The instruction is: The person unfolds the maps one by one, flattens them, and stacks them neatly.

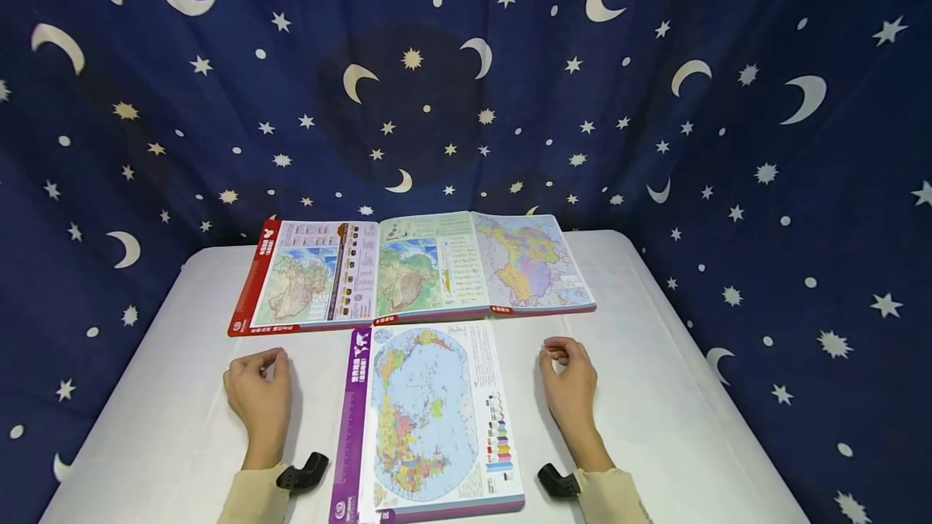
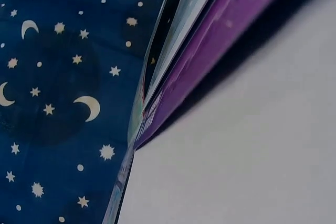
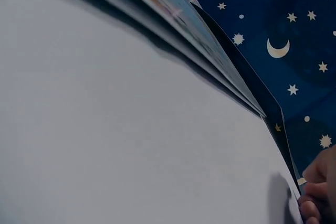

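Note:
My left hand (image 1: 260, 390) rests on the white table left of a folded world map (image 1: 429, 395) with a purple border, its fingers loosely curled and holding nothing. On the map's other side lies my right hand (image 1: 571, 385), fingers also loosely curled around nothing. Both hands are apart from the map. The left wrist view shows the map's purple edge (image 2: 210, 40) but no hand. In the right wrist view, part of the right hand (image 3: 319, 187) shows at the lower right corner. Behind the world map, a red-bordered map (image 1: 429, 273) is spread partly unfolded.
A white cloth covers the table (image 1: 655, 395). Along the back and sides hangs a dark blue curtain (image 1: 437, 103) with moons and stars. A black wrist device (image 1: 304, 472) sits at the left cuff, and another wrist device (image 1: 557, 481) at the right.

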A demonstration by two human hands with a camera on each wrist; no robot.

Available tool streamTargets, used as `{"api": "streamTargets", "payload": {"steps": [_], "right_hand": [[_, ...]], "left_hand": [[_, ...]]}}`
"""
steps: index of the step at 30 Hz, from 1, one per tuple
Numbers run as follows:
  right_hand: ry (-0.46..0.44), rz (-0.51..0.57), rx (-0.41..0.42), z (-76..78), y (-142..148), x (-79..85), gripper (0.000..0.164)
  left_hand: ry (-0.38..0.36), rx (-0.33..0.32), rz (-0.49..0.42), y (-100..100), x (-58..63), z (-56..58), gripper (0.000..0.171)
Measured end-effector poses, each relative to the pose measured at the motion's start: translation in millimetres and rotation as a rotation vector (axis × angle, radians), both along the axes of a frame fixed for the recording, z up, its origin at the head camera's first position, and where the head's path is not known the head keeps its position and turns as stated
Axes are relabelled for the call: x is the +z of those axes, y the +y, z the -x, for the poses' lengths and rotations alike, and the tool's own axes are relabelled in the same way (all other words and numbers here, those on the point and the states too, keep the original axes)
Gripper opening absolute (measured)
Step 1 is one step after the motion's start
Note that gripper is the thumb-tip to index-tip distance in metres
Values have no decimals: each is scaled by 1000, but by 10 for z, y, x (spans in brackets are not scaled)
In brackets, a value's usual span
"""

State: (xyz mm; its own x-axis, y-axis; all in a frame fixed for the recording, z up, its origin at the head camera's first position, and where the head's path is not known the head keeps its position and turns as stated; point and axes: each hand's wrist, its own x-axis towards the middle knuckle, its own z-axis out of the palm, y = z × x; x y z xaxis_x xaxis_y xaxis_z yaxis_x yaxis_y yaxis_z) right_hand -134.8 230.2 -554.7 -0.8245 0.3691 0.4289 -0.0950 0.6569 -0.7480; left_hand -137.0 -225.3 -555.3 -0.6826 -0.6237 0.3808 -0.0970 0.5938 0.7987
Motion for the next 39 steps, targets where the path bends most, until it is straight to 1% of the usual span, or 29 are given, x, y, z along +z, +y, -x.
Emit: {"api": "streamTargets", "payload": {"steps": [3, 5, 9, 12, 16, 20, 25, 30, 33, 39], "right_hand": [[-21, -21, 25, -77, -85, 1, 17], [-30, -32, 32, -121, -127, 6, 18], [-47, -67, 53, -235, -213, 11, 18], [-73, -75, 78, -354, -286, 22, 18], [-130, -50, 99, -525, -376, 38, 17], [-185, -19, 112, -671, -463, 61, 17], [-215, 20, 129, -810, -571, 87, 17], [-237, 33, 141, -860, -637, 91, 20], [-239, 31, 144, -865, -655, 102, 22], [-237, 15, 144, -874, -672, 127, 26]], "left_hand": [[10, -26, 26, 63, -22, -67, 16], [22, -49, 42, 116, -32, -132, 13], [27, -112, 74, 278, -32, -346, 10], [-5, -141, 81, 423, -29, -552, 9], [-74, -137, 68, 580, -10, -792, 9], [-119, -140, 57, 677, 21, -945, 9], [-140, -155, 73, 734, 45, -1065, 10], [-163, -141, 86, 767, 57, -1147, 14], [-166, -147, 76, 776, 56, -1149, 13], [-190, -204, 36, 776, 63, -1124, 13]]}}
